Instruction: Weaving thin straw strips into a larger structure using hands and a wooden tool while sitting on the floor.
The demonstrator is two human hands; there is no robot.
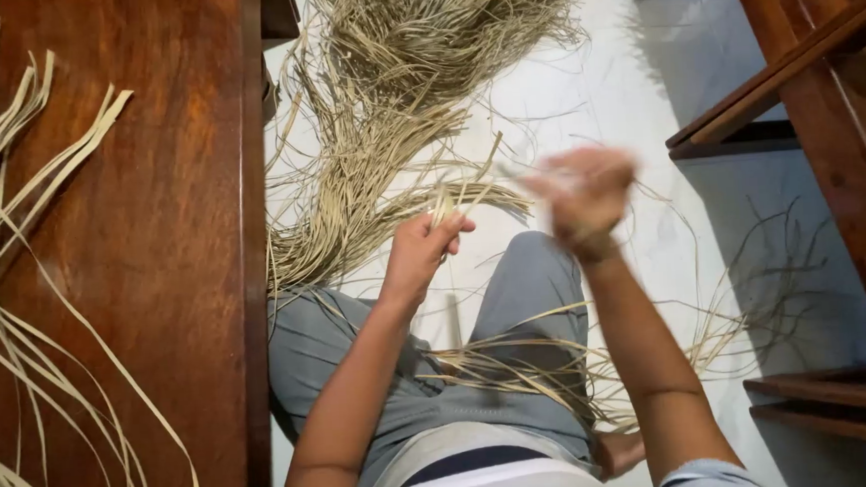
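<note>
A seated person's left hand [421, 246] pinches a small bunch of pale dried grass strips [443, 208] above the knees. The right hand [584, 196], raised just to its right, is motion-blurred; its grip cannot be told. A large strip pile [403, 85] covers the white floor [635, 111] beyond, and more strips lie on the brown wooden worktop [172, 239] at left.

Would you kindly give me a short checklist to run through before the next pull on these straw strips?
1. Left hand pinches the strip ends: ok.
2. Right hand has a firm hold: cannot tell, it is motion-blurred.
3. Loose strips lie across the lap, not knotted: cannot tell.
4. Supply heap on the white floor lies in front of the hands: ok.
5. Wider strips lie on the wooden top: ok.
</note>
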